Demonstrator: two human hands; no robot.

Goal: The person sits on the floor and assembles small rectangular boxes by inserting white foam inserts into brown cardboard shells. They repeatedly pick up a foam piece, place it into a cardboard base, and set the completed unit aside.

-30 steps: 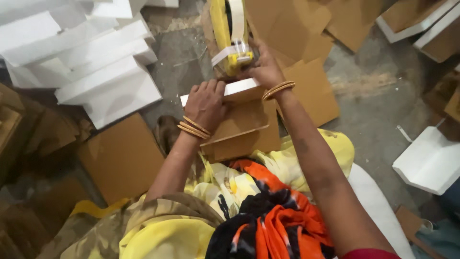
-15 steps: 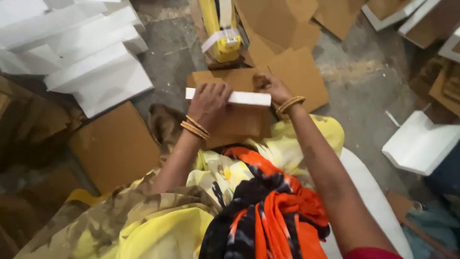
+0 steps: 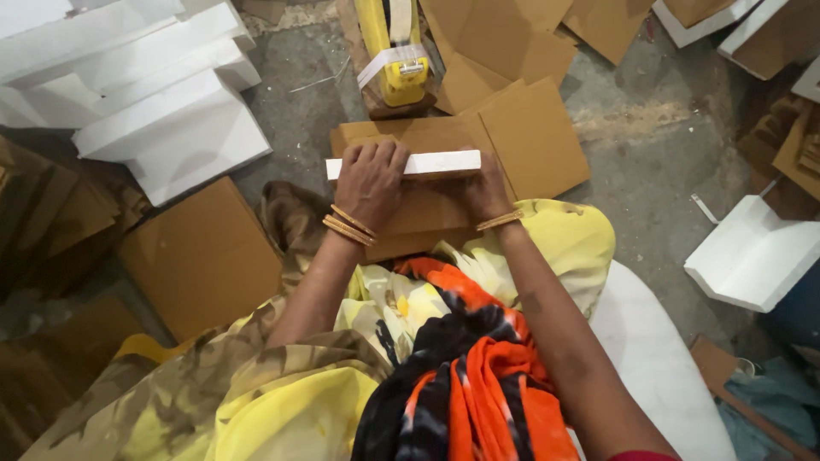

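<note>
Pressing a foam strip onto a cardboard box

Both hands bore down on a white foam strip (image 3: 406,164) lying across the top of a brown cardboard box (image 3: 427,209) on the lap. The left hand (image 3: 370,181) draped flat over the strip, fingers curled past its far edge; the right hand (image 3: 487,189) gripped the box just under the strip's right end. Half a second earlier the strip sat slightly tilted; it now lay level. Cardboard sheets (image 3: 530,137) crowded the floor at 1 o'clock, foam blocks (image 3: 162,111) at 10, and a yellow tape dispenser (image 3: 395,51) at 12.
</note>
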